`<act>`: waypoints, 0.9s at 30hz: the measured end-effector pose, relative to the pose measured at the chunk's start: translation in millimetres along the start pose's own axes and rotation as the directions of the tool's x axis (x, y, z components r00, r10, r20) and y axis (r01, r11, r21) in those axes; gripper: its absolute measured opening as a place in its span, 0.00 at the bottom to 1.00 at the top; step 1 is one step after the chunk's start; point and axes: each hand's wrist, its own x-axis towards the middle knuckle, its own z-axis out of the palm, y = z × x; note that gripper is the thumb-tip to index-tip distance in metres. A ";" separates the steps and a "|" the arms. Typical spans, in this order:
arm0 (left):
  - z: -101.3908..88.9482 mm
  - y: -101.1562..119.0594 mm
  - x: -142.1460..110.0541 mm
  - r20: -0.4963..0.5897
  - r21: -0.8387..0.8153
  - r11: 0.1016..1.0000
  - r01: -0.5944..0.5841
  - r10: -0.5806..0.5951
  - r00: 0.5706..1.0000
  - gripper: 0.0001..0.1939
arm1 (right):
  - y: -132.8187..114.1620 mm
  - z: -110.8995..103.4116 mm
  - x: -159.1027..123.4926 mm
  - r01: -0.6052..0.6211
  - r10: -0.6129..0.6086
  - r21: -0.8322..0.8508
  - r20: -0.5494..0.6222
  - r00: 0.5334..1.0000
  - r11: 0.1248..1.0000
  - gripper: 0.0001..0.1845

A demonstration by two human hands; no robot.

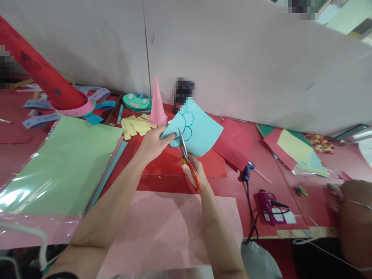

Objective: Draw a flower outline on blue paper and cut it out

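Note:
My left hand (155, 142) pinches the left corner of a light blue sheet of paper (203, 130), thumb on top. Rounded petal-like outlines are drawn on the sheet in darker blue. My right hand (195, 167) grips orange-handled scissors (192, 174), their blades pointing up and away from me at the sheet's lower left part, across the drawn shape. Whether the blades are parted is hard to make out. The sheet is held up above red paper (162, 164) on the table, with its right side curving freely.
A pink paper cone (157, 102), yellow paper strips (135, 126) and green frog cutouts (136, 102) stand behind. Left lies a wrapped green paper stack (66, 166). Right are a purple power strip (271, 207) with cables, coloured sheets (293, 149) and another person's arm (356, 224).

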 end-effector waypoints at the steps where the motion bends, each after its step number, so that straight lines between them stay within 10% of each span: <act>1: -0.4 -0.6 0.0 0.002 0.001 1.000 -0.003 0.003 1.000 0.10 | 0.6 -0.2 0.4 -0.001 0.001 0.000 0.004 1.000 1.000 0.32; 27: -2.8 -7.1 0.0 0.036 0.002 1.000 -0.020 0.020 0.999 0.10 | -4.0 0.9 -0.5 -0.003 0.003 -0.027 -0.001 1.000 1.000 0.31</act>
